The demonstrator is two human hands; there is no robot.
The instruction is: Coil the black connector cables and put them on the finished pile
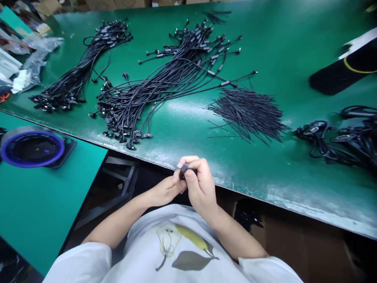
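Close to the table's front edge, my two hands meet around a short black cable (183, 169) with a connector at its end. Fingers of my right hand (202, 182) are closed on it, the thumb pressing from the near side. My left hand (171, 188) is pinched on the same cable from the left; its fingertips are partly hidden. Beyond my hands lies a heap of black cables (165, 84) with connectors at both ends. To its right is a pile of thin black ties (249, 112).
Another cable bundle (88, 59) lies at the back left of the green table (282, 51). Coiled cables (347, 137) and a black bundle with a yellow band (338, 76) sit on the right. A purple-rimmed round holder (59, 151) stands on the lower left surface.
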